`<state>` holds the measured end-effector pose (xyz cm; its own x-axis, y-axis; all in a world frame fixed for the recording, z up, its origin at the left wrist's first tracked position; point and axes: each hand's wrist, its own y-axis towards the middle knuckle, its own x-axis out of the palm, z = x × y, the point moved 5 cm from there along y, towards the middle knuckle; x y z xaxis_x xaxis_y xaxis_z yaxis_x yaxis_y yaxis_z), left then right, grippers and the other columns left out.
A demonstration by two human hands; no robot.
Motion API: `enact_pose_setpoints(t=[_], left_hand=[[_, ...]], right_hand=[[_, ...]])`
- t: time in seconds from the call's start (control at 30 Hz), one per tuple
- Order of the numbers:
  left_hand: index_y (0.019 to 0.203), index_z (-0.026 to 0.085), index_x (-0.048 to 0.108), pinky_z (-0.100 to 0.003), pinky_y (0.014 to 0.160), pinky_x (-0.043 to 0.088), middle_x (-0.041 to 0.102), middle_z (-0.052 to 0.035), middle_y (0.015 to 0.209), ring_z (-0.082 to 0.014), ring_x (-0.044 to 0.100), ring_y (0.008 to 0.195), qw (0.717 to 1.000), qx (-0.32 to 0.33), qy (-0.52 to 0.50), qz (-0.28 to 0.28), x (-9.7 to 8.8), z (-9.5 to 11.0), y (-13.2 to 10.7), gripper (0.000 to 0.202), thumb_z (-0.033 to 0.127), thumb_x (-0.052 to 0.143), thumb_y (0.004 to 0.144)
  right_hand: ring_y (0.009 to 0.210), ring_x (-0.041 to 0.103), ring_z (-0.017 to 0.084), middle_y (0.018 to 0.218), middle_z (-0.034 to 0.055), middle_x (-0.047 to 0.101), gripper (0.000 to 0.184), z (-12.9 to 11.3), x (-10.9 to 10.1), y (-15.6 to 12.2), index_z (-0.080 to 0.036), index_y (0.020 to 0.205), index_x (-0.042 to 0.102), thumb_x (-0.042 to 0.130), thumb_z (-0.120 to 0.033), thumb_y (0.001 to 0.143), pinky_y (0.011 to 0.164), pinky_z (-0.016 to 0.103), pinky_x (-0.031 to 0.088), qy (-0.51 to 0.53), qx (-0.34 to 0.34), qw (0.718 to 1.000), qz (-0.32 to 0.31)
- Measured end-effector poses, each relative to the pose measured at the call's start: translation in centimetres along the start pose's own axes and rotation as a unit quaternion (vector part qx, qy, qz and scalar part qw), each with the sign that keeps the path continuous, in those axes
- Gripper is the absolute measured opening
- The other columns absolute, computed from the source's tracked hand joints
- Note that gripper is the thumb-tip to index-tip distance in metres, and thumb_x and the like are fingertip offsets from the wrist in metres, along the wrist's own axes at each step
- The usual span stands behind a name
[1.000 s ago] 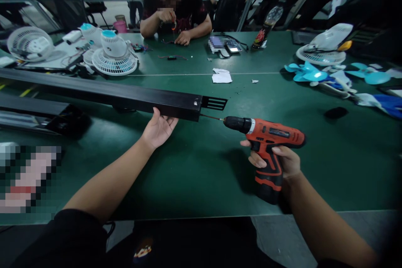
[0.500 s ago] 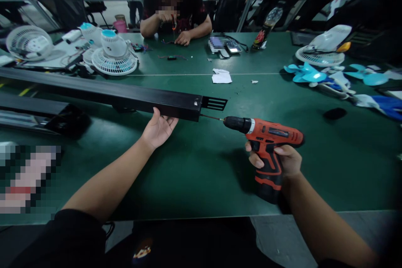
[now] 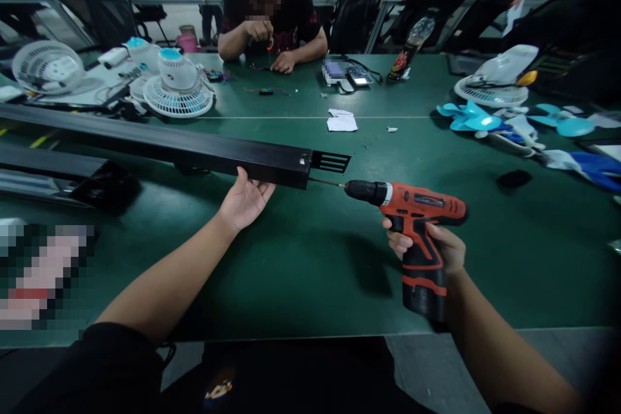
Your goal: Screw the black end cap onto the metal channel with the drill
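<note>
My left hand (image 3: 247, 199) grips the near edge of a long black rectangular beam (image 3: 218, 154) close to its right end, thumb up on the side and the other fingers underneath. A slotted black plate (image 3: 332, 162) sticks out from that end. In my right hand (image 3: 444, 246) is an orange and black cordless drill (image 3: 422, 207), held by its handle. The long thin bit (image 3: 326, 181) points left, its tip at the lower part of the beam's end; whether it goes inside cannot be made out.
A second black beam (image 3: 53, 174) lies at the left. White fan parts (image 3: 177, 94) stand at the back left, blue fan blades (image 3: 468, 118) at the right. Paper scraps (image 3: 342, 120), a bottle (image 3: 410, 48) and a dark oval object (image 3: 514, 179) are on the green table (image 3: 301, 272). Across it sits a person (image 3: 272, 19).
The drill's handle and battery have swung a little to the right, along with my right hand. The bit's tip stays at the beam's end. My left hand keeps its place.
</note>
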<state>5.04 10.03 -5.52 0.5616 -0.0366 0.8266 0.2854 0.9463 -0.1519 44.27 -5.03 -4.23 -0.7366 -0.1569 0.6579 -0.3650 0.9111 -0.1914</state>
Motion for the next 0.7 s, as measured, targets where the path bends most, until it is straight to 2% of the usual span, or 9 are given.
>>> enact_pose_setpoints(t=[0.1, 0.17, 0.33, 0.43, 0.6, 0.7], left_hand=[[0.16, 0.029, 0.075, -0.03, 0.121, 0.064, 0.093, -0.0053, 0.126, -0.0211, 0.087, 0.128, 1.0, 0.003, 0.003, 0.01, 0.1, 0.0, -0.1, 0.054, 0.063, 0.057, 0.123], [0.157, 0.029, 0.077, -0.029, 0.12, 0.064, 0.092, -0.0055, 0.126, -0.021, 0.087, 0.128, 1.0, 0.004, 0.004, 0.012, 0.2, 0.0, -0.1, 0.053, 0.063, 0.057, 0.124], [0.144, 0.025, 0.082, -0.029, 0.116, 0.066, 0.093, -0.0059, 0.123, -0.0209, 0.088, 0.124, 1.0, 0.003, -0.001, 0.02, 0.2, -0.1, -0.1, 0.051, 0.062, 0.053, 0.125], [0.149, 0.026, 0.08, -0.029, 0.116, 0.066, 0.093, -0.0055, 0.122, -0.0207, 0.088, 0.123, 1.0, 0.0, 0.0, 0.014, 0.2, -0.1, -0.1, 0.051, 0.063, 0.055, 0.124], [0.151, 0.027, 0.079, -0.03, 0.116, 0.067, 0.093, -0.0049, 0.119, -0.0208, 0.089, 0.122, 1.0, 0.001, -0.007, 0.012, 0.3, 0.0, -0.1, 0.051, 0.062, 0.052, 0.125], [0.151, 0.028, 0.079, -0.03, 0.119, 0.066, 0.093, -0.0042, 0.119, -0.0205, 0.089, 0.123, 1.0, 0.003, -0.002, 0.008, 0.3, 0.0, -0.1, 0.05, 0.064, 0.058, 0.123]], right_hand=[[0.083, 0.082, 0.023, 0.113, 0.0157, 0.086, 0.052, 0.0, -0.6, -0.4, -0.017, 0.133, 0.085, 0.098, -0.047, 0.092, 0.08, 0.031, 0.079, 0.003, -0.014, 1.0, 0.015], [0.09, 0.086, 0.024, 0.123, 0.0179, 0.087, 0.054, 0.1, -0.9, -0.6, -0.018, 0.136, 0.084, 0.098, -0.049, 0.094, 0.087, 0.031, 0.08, 0.009, -0.013, 1.0, 0.011], [0.099, 0.091, 0.026, 0.131, 0.0191, 0.089, 0.068, 0.7, -1.8, -1.0, -0.02, 0.144, 0.081, 0.102, -0.058, 0.092, 0.09, 0.031, 0.08, 0.016, 0.011, 1.0, 0.0], [0.099, 0.092, 0.026, 0.131, 0.0176, 0.09, 0.076, 0.9, -2.0, -1.2, -0.021, 0.146, 0.082, 0.104, -0.066, 0.088, 0.093, 0.033, 0.08, 0.004, 0.021, 1.0, 0.006], [0.09, 0.088, 0.024, 0.135, 0.019, 0.09, 0.081, 0.8, -1.5, -1.1, -0.024, 0.149, 0.083, 0.098, -0.077, 0.09, 0.084, 0.035, 0.08, -0.001, 0.011, 1.0, 0.004], [0.079, 0.081, 0.021, 0.12, 0.0159, 0.089, 0.082, 0.6, -1.3, -1.0, -0.023, 0.149, 0.083, 0.094, -0.081, 0.092, 0.073, 0.033, 0.077, -0.008, 0.006, 1.0, 0.004]])
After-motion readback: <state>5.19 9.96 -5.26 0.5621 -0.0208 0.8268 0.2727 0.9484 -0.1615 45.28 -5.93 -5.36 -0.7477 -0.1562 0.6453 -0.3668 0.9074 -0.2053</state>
